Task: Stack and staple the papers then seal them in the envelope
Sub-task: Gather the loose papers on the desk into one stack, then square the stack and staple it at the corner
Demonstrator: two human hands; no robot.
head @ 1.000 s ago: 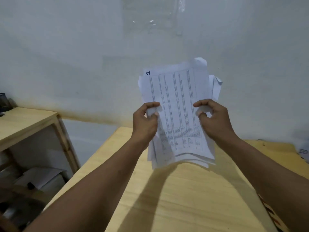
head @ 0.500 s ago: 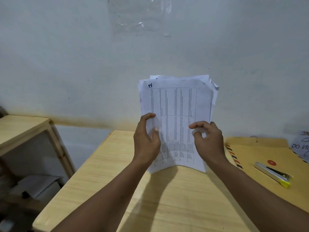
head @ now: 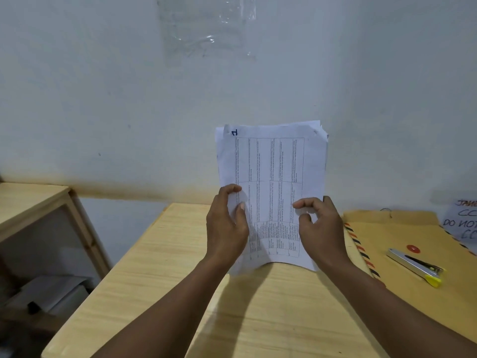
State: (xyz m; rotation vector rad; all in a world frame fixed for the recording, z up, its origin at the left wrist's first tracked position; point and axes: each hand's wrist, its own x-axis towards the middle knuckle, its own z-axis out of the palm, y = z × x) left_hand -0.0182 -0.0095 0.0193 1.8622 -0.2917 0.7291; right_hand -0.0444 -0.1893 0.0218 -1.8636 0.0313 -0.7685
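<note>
A stack of printed white papers [head: 271, 161] stands upright with its lower edge on the wooden table [head: 160, 293]. My left hand [head: 227, 226] grips the stack's left side and my right hand [head: 320, 231] grips its right side. The sheets' top edges lie nearly even. To the right, a large brown envelope [head: 402, 288] with a striped border lies flat on the table. A silver stapler [head: 415, 267] with a yellow end rests on the envelope.
A white wall rises just behind the table. A handwritten paper note [head: 464, 223] leans at the far right. A lower wooden shelf unit [head: 33, 202] stands to the left, with white items stored under it.
The papers came down from mid-air until their lower edge met the table, and the uneven sheets squared up. The view shifted right, revealing the envelope and stapler.
</note>
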